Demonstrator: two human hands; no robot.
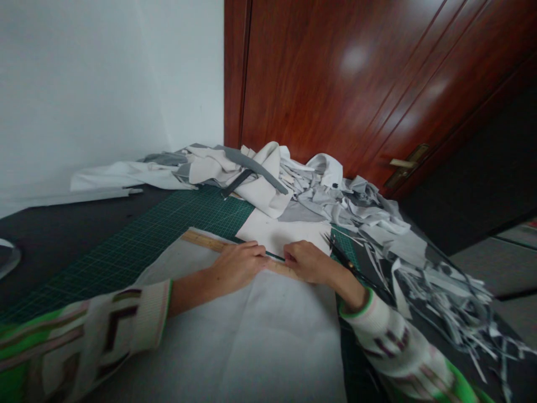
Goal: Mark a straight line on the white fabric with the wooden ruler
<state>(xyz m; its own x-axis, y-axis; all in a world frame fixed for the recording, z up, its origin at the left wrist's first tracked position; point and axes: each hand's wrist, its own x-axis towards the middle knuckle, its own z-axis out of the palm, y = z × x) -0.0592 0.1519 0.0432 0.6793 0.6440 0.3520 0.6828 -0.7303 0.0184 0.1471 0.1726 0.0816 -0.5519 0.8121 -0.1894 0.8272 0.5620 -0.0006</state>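
A wooden ruler (205,240) lies slantwise along the far edge of a pale fabric sheet (285,336). My left hand (243,260) is closed over the ruler's middle, with its fingers curled at the far edge. Just to the right, my right hand (308,260) is closed in a fist at the ruler's right part. Whatever its fingers pinch is hidden. Beyond both hands lies a flat white piece (268,232). A pair of black scissors (348,266) rests right beside my right wrist.
The fabric lies over a green cutting mat (126,240) on a dark table (37,224). A heap of grey and white fabric scraps (268,173) stretches along the back. Thin offcut strips (453,302) lie to the right. Behind stand a white wall (126,73) and a reddish wooden door (327,84).
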